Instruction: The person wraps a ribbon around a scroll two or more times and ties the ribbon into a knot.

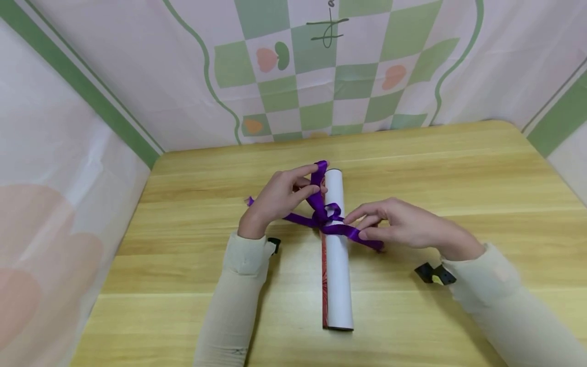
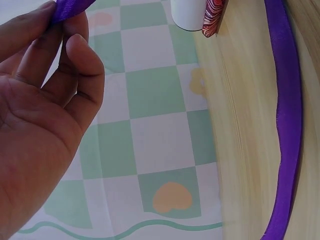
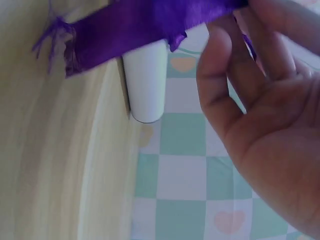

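A purple ribbon (image 1: 317, 203) is knotted around the middle of a white roll (image 1: 337, 275) with a red patterned strip along its left side. My left hand (image 1: 283, 193) holds a raised length of this ribbon above the knot, by the far half of the roll. On the other side, my right hand (image 1: 399, 224) has its fingertips on the ribbon just right of the knot, where a small loop stands up. One loose tail passes beneath my left wrist; the other, with a frayed end (image 3: 70, 50), slants past my right thumb. The fingertip contact is partly hidden in the right wrist view.
The roll lies lengthwise on a light wooden table (image 1: 183, 255). A cloth with green and white checks (image 1: 316, 92) hangs behind the table's far edge, and pale cloth (image 1: 55, 153) hangs at the left. Black wrist mounts (image 1: 435, 274) sit by both cuffs.
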`<state>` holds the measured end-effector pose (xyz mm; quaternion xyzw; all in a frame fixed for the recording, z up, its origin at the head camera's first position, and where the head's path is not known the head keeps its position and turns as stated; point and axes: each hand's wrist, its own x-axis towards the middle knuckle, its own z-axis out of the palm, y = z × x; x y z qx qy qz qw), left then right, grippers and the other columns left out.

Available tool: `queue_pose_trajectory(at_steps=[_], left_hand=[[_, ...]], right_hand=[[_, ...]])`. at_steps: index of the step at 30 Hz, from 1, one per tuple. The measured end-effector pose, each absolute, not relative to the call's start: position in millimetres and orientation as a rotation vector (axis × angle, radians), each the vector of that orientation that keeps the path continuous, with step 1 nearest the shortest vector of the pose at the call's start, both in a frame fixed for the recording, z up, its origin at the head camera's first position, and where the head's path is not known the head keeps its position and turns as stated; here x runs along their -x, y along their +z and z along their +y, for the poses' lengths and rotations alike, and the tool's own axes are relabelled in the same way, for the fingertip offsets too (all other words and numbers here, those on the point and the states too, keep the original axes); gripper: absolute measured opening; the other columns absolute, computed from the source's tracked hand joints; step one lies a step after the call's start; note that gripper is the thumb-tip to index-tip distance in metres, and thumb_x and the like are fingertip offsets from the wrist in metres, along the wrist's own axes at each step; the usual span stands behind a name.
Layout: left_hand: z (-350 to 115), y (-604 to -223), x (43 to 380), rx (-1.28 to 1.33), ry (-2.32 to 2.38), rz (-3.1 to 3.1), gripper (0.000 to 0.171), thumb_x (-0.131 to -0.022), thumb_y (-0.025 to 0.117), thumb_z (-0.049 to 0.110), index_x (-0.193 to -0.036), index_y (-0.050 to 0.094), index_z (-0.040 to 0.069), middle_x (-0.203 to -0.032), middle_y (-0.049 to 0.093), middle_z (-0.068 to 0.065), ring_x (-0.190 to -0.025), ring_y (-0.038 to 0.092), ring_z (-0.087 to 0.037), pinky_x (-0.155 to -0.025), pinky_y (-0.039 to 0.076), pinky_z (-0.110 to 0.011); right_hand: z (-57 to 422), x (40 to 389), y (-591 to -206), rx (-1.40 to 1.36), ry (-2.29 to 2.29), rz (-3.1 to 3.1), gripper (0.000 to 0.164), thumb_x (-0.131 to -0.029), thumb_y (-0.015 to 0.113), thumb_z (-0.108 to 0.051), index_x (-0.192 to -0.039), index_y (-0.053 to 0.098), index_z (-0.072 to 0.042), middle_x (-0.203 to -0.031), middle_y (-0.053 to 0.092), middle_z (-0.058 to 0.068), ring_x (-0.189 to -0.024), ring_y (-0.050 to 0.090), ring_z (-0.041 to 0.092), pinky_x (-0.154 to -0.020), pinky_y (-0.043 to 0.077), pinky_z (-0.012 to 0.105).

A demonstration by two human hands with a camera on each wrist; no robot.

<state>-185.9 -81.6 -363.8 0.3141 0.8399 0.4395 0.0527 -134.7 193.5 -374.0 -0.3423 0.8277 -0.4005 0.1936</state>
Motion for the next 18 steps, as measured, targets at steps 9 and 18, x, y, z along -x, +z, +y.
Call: queue_pose_trajectory(at_steps=[9, 18], left_hand=[[-79.5, -363.9, 185.8, -0.970, 1.362, 2.530, 0.046, -0.095, 0.055, 0.020, -0.141, 0.050, 0.015, -0.100, 0.072, 0.006, -0.074, 0.063, -0.005, -0.056, 0.033, -0.028], [-81.1, -364.2, 184.9, -0.972, 1.338, 2.554, 0.047, -0.096, 0.054, 0.020, -0.141, 0.049, 0.009, -0.099, 0.073, 0.005, -0.053, 0.046, -0.012, -0.056, 0.032, -0.027]], right_hand=[[192.1, 135.7, -377.5, 1.074, -1.310, 2.343, 0.023, -0.096, 0.055, -0.017, -0.114, 0.069, -0.017, -0.106, 0.069, -0.005, -0.091, 0.064, 0.013, -0.075, 0.052, 0.032], [190.6, 136.4, -380.5, 1.167, -1.443, 2.023, 0.029, -0.098, 0.045, -0.002, -0.117, 0.066, 0.000, -0.109, 0.066, 0.011, -0.096, 0.060, 0.022, -0.082, 0.051, 0.031]])
